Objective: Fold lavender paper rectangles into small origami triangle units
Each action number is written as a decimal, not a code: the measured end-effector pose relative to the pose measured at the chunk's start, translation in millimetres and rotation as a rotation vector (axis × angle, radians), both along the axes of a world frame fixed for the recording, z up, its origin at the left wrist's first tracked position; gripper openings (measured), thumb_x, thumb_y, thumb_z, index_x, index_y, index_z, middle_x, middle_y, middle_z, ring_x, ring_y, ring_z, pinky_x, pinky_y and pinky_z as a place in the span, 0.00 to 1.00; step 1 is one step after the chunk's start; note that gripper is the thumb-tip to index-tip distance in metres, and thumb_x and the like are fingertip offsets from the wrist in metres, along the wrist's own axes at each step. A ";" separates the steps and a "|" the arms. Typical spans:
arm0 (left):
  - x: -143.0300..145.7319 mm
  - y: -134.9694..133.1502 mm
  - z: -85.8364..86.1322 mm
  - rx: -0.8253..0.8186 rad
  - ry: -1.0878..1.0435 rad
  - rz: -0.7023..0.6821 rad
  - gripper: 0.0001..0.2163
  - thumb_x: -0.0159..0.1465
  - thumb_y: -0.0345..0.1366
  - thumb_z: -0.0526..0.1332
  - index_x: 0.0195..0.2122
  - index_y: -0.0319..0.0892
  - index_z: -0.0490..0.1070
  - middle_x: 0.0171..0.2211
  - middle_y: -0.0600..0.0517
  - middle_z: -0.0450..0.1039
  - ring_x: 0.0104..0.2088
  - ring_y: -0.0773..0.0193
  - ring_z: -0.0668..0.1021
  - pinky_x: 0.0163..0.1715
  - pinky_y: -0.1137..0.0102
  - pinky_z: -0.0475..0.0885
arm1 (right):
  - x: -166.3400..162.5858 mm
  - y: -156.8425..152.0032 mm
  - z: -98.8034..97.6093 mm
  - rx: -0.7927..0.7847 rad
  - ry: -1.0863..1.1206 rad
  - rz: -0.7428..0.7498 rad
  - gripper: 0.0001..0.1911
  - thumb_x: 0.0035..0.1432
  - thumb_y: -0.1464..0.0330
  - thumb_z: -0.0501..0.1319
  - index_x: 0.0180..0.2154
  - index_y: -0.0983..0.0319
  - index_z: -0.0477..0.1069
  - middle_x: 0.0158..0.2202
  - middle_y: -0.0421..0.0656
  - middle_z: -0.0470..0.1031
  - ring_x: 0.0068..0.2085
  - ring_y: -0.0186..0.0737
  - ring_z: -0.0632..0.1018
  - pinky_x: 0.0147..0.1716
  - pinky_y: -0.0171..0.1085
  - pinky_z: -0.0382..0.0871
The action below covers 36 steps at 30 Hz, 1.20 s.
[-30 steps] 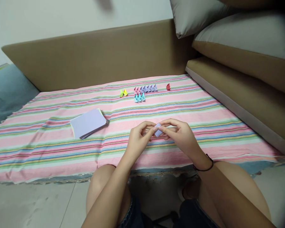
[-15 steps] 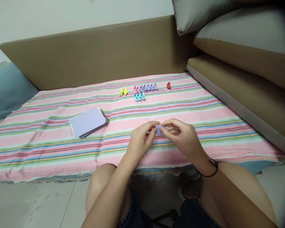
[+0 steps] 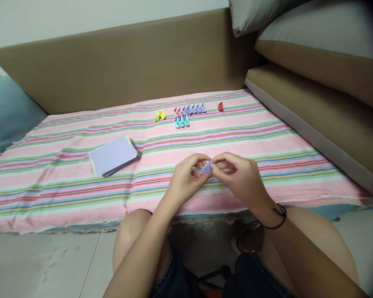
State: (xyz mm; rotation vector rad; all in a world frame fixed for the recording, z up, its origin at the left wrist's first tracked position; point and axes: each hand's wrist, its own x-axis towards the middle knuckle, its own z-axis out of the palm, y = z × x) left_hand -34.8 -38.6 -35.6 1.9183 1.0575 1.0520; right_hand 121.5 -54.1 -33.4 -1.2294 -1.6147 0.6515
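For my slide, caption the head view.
Both hands, left hand and right hand, pinch a lilac paper piece.

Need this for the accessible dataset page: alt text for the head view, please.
Both hands, left hand and right hand, pinch a small folded lilac paper over a striped cloth. Beyond lie a row of small folded paper pieces and a stack of paper sheets.

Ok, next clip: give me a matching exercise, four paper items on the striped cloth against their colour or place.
Things:
1. paper stack
2. folded piece held by left hand and right hand
3. lone folded piece
4. pair of folded pieces

Descriptions:
A. red, farthest right
B. yellow-green
C. flat, left of the hands
D. lilac, between fingertips

Pairs: 1-C, 2-D, 3-A, 4-B
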 end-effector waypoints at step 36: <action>-4.2 1.5 0.2 0.046 0.012 -0.070 0.10 0.57 0.29 0.61 0.37 0.44 0.61 0.35 0.55 0.65 0.34 0.70 0.72 0.23 0.81 0.65 | -1.2 -1.4 6.1 0.015 -0.009 0.075 0.04 0.52 0.74 0.61 0.30 0.61 0.73 0.25 0.36 0.77 0.29 0.34 0.81 0.28 0.26 0.74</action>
